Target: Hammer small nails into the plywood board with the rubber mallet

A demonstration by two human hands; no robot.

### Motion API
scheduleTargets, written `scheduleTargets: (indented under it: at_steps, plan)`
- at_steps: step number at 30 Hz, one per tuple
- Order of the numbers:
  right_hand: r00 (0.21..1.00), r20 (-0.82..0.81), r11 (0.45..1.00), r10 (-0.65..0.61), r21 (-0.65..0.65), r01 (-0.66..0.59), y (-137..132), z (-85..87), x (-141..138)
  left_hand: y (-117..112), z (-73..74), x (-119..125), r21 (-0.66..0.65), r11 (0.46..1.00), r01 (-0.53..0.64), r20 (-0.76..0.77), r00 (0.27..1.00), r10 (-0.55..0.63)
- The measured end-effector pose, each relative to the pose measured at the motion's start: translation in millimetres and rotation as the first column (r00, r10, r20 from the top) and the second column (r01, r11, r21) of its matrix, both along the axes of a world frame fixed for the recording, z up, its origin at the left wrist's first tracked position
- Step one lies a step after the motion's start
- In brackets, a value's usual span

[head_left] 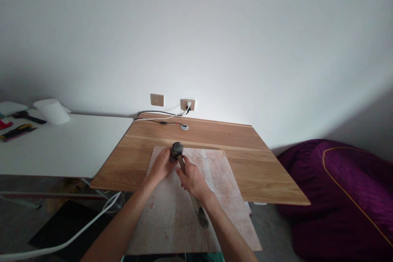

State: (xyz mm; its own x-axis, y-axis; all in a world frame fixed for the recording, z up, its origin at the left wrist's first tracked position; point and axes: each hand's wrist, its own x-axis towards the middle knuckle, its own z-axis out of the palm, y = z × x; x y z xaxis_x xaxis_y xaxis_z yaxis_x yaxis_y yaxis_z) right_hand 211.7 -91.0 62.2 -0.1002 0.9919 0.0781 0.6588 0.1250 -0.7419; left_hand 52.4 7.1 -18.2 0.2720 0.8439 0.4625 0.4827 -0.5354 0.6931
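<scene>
My right hand (192, 175) is wrapped round the handle of a hammer (177, 150), close below its dark round head. The handle's lower end shows under my wrist. My left hand (164, 163) is beside the hammer head, its fingers closed together near the board. What they pinch, if anything, is hidden by the head. Under both hands lies a pale, worn wooden board (172, 217). A row of several thin nails (203, 158) stands in the board's far part, just right of the hammer head.
The board rests on a wooden tabletop (264, 172) and overhangs its front edge. Cables run to a wall socket (187, 105) behind. At left, a white table (82, 143) carries a paper roll (52, 110) and tools. A purple beanbag (334, 196) sits at right; a white cable (76, 233) crosses lower left.
</scene>
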Motion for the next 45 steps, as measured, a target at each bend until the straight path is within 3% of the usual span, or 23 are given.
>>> scheduleTargets:
  at_steps: [4,12,20,27,36,41,45]
  plan:
    - [0.999,0.036,0.998,0.009,-0.06,-0.007,0,3.8,0,0,-0.3,-1,-0.014,1.0,0.002,-0.004,1.0,-0.002]
    - [0.973,0.232,1.0,-0.014,0.024,0.009,8,-1.0,0,-2,4.2,1,-0.032,0.999,-0.039,-0.07,0.997,0.036]
    - [0.992,0.045,0.978,-0.119,0.175,0.11,11,2.1,12,-3,3.0,3,0.018,0.998,-0.055,-0.055,0.997,0.056]
    - [0.992,-0.045,0.989,-0.117,0.085,0.12,9,3.5,14,-3,6.0,3,0.036,0.999,-0.032,-0.022,0.999,0.033]
    - [0.996,0.004,0.983,-0.086,0.163,0.084,7,1.2,9,-5,8.5,4,0.011,0.999,-0.049,-0.024,0.999,0.049]
    - [0.996,0.009,0.983,-0.086,0.164,0.083,7,6.7,8,-7,10.4,6,0.027,0.999,-0.042,0.047,0.998,0.04]
    - [0.993,0.113,0.994,-0.044,0.107,0.032,10,4.3,8,-5,7.1,5,0.061,0.998,-0.018,0.084,0.996,0.013]
